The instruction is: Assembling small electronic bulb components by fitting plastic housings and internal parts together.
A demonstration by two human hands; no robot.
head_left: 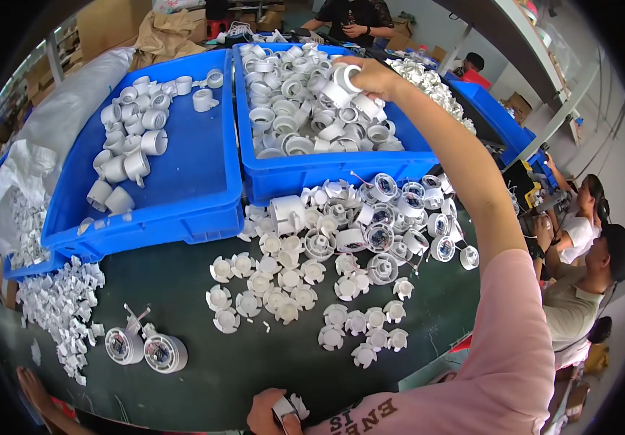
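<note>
At the near edge of the worktop (203,384), the left hand (263,412) is curled closed around a small white part with a dark band (283,408); the fingers hide too much to tell its exact shape. Another person's hand (35,391) shows at the near left corner, its fingers together; whether it holds anything cannot be told.

A little farther in from the near edge, toward the left, two round white housings (165,353) sit side by side, their round open faces showing, with wires standing up behind them. Along the left edge spreads a heap of small white clips (62,304). Across the middle lie loose white discs with petal-like rims (272,297). Toward the right edge they give way to a crowd of round units (383,268), some with wires. Among these pieces, close to the right bin, stands a larger white cylinder (287,214).

Beyond them, toward the far edge, two blue bins stand side by side. The left bin (196,145) has white cups (137,167) scattered mostly along its left side; the right bin (305,170) is heaped with similar ones. Over the right bin's far part, the right hand (370,78) is partly closed, gripping a white cup (340,85) above the heap. To the right of that bin lies a pile of small white pieces (432,87).
</note>
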